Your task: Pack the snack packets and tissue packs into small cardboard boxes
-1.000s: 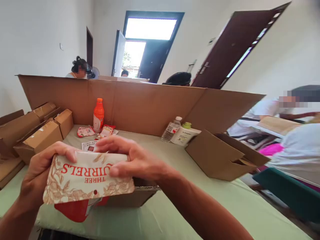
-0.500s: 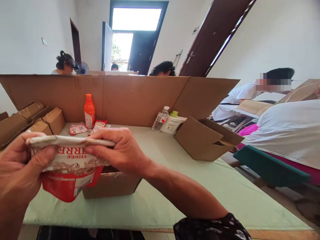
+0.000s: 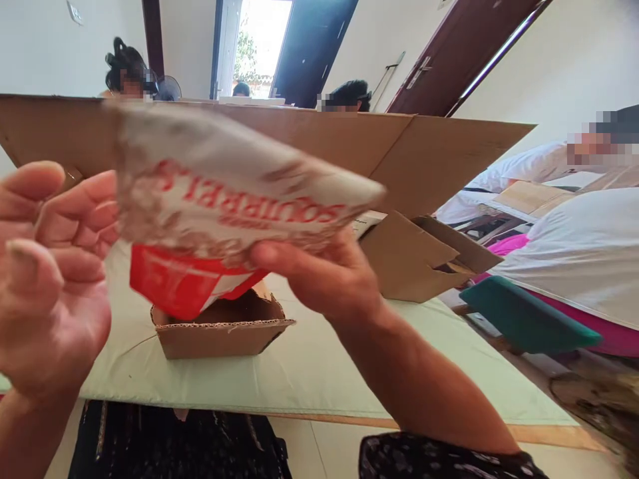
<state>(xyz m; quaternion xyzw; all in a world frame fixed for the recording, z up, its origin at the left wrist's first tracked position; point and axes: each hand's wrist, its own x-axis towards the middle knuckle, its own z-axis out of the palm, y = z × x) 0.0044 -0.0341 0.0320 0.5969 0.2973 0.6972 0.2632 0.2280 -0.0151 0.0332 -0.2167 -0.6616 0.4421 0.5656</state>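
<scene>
A red and white snack bag (image 3: pixel 234 193) with red lettering is up in front of me, blurred by motion. My right hand (image 3: pixel 329 273) grips its lower right part, the thumb lying across the printed side. My left hand (image 3: pixel 60 279) is off the bag, just to its left, with the palm turned up and the fingers apart. Below the bag, a small cardboard box (image 3: pixel 214 342) stands with its top uncovered on the pale green tablecloth (image 3: pixel 349 372). The bag's red lower end overlaps the box's far rim in view; I cannot tell how far above it is.
A tall cardboard partition (image 3: pixel 464 159) runs along the back of the table. An opened carton (image 3: pixel 414 259) stands at the right, partly hiding a white container (image 3: pixel 367 223). A green chair back (image 3: pixel 529 313) and a person in a white top (image 3: pixel 589 253) are beyond the right edge.
My left hand has let go of the bag and opened. The bag has risen and swung to the right in my right hand, its top unfolded. The view has tilted downward.
</scene>
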